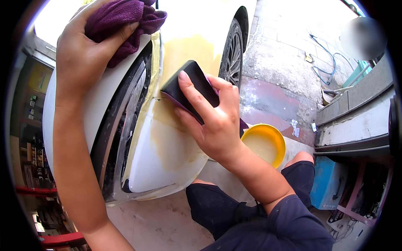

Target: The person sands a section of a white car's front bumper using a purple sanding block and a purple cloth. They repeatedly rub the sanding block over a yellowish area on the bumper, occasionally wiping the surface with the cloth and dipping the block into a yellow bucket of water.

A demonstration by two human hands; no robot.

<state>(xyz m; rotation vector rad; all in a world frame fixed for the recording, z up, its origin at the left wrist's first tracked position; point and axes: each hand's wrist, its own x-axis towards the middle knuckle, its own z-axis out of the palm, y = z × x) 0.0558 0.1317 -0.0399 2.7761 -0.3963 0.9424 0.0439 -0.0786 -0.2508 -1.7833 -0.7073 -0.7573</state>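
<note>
My right hand [217, 115] grips a black sanding block [193, 85] with a purplish underside. The block lies against the white car panel [144, 165], beside yellowish filler patches [184, 50]. Higher up on the left, my left hand [86, 54] is closed round a bunched purple cloth [115, 21] over the car's hood. Between my two arms runs the dark headlight [125, 121], edged with pale masking tape [144, 111]. The block hides the surface under it.
A yellow bucket [274, 134] of cloudy liquid stands right of the bumper. The car's wheel [234, 52] is beyond the block. A blue box [326, 182] stands by my knee, and a blue hose [328, 62] lies on the paving. Red-edged shelving [63, 240] is at the left.
</note>
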